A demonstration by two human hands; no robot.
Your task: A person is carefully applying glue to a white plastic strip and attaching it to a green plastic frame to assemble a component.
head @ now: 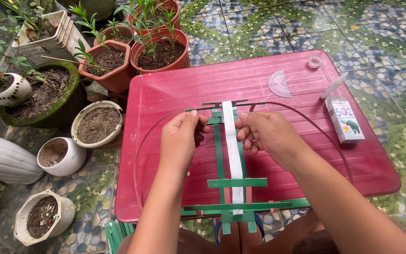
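Two hands meet at the far end of a frame of green strips (226, 160) that lies on the red tabletop (175, 89). The left hand (180, 136) pinches the end of a green crosspiece at the frame's upper left, fingers closed on it. The right hand (264, 134) is curled shut against the upper right, just beside a white strip (232, 155); what exactly its fingertips grip is hidden.

The frame's long axis runs straight away from the person, its near end overhanging the tabletop's edge and its far end directly between the hands, about equally close to each. The white strip lies along that axis, down the middle. A thin dark curved strip (139, 155) arcs out to both sides.

Farther right sit a clear protractor (279, 84), a small glue box (345, 121) with a white tube (333, 85), and a roll of tape (314, 61). Potted plants (158, 51) stand on the tiled floor to the left.
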